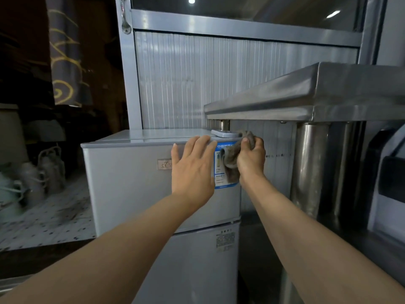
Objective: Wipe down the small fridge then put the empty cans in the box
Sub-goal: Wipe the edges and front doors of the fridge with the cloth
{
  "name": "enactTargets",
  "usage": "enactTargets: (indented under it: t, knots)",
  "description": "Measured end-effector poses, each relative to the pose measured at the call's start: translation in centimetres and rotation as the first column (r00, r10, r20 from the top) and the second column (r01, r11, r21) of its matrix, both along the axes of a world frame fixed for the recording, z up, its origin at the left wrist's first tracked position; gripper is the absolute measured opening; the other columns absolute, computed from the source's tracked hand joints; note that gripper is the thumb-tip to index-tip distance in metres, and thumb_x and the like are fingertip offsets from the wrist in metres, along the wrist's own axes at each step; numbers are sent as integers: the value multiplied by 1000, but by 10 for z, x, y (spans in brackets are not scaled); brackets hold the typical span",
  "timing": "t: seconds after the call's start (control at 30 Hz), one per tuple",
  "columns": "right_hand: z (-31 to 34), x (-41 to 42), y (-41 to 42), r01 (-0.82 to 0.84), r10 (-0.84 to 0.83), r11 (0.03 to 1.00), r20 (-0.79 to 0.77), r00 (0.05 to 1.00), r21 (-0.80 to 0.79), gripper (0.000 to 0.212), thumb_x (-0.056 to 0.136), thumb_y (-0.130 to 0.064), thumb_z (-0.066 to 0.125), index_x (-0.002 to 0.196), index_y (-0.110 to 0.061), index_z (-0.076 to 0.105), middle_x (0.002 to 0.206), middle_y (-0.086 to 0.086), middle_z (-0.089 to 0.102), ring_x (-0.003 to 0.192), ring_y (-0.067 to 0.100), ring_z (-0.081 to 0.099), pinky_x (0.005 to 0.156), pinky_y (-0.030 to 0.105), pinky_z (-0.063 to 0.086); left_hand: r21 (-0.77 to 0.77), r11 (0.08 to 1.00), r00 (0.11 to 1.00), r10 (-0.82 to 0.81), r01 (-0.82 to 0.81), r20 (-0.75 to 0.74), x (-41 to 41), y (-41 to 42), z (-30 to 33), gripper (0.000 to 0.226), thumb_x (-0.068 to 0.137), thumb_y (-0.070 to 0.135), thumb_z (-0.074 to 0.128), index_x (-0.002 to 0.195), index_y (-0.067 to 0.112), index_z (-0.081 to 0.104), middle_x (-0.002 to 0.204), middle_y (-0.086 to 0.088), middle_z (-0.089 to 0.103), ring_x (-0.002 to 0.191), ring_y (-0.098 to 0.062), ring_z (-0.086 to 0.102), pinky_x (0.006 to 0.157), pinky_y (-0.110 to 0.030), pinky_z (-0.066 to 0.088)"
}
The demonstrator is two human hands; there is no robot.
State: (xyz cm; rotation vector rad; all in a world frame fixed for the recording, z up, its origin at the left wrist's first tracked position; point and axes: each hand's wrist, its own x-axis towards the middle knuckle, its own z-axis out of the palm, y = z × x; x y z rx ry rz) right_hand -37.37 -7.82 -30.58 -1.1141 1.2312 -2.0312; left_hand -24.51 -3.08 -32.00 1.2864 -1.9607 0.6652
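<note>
Centrally, the small fridge [131,183] is standing upright, a two-door unit with a smooth, matte silver-grey casing and squared edges. Its upper door is carrying a small rectangular brand badge [164,164] and a blue-bordered glossy energy label [220,170] near the right edge; a second printed sticker [225,240] is sitting on the lower door.

The left hand [192,167] is lying open and flat against the upper door, fingers spread and reaching the top edge. The right hand [251,159] is closing around a bunched grey-brown cloth [231,163], soft and wrinkled in texture, and is pressing it against the energy label at the door's upper right corner.

A white, flat, rounded-edge device [224,133] is resting on the fridge top, just behind the cloth.

To the right, a stainless-steel bench [306,99] with a brushed, reflective surface is overhanging the fridge's right rear corner, and its cylindrical polished legs [309,167] are standing beside the fridge. Behind both, a ribbed translucent panel [219,80] is sitting in a grey metal frame [129,80].

On the left, a speckled floor [50,218] is showing in dim light with blurred pale objects that cannot be identified.
</note>
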Motion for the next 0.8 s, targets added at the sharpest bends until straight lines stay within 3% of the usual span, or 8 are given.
enactTargets:
  t: [0.23, 0.33, 0.53, 0.67, 0.8]
  knots:
    - [-19, -3, -8, -2, -1, 999, -68, 998, -48, 22, 100, -30, 40, 120, -22, 44, 104, -3, 55, 93, 12, 57, 75, 24, 47, -117, 993, 999, 21, -18, 29, -2, -20, -14, 85, 65, 24, 77, 139, 24, 34, 149, -2, 24, 138, -24, 10, 113, -53, 11]
    - [-40, -3, -7, -6, 3, 999, -76, 997, -46, 15, 99, -29, 40, 113, -25, 42, 103, -4, 57, 95, 13, 60, 78, 27, 51, -143, 990, 998, 16, -8, 54, 0, -25, -19, 89, 62, 21, 79, 139, 25, 34, 151, -5, 22, 138, -26, 5, 113, -54, 8]
    - [-104, -1, 1, -16, 13, 1000, -92, 996, -27, 15, 100, -25, 40, 114, -22, 44, 113, 0, 59, 99, 10, 61, 81, 23, 52, -140, 990, 993, 15, 2, 119, 6, -25, -28, 82, 74, 22, 73, 143, 24, 29, 159, -8, 3, 146, -30, -4, 112, -55, -4]
    - [-143, -2, 5, -49, 52, 998, -99, 994, 26, 23, 100, -24, 39, 121, -15, 42, 110, 5, 60, 100, 17, 60, 87, 31, 51, -92, 996, 982, 1, 17, 187, 5, -21, -54, 80, 72, 14, 69, 141, 25, 31, 159, -9, -5, 146, -28, -8, 110, -58, -6]
    - [-164, -1, 6, -27, 28, 1000, -149, 988, 6, 22, 100, -22, 39, 121, -15, 41, 107, 0, 57, 95, 11, 59, 78, 14, 47, -30, 998, 972, -40, 48, 233, 9, -19, -95, 80, 68, 6, 67, 138, 26, 32, 158, -7, -4, 145, -25, -7, 109, -57, -7]
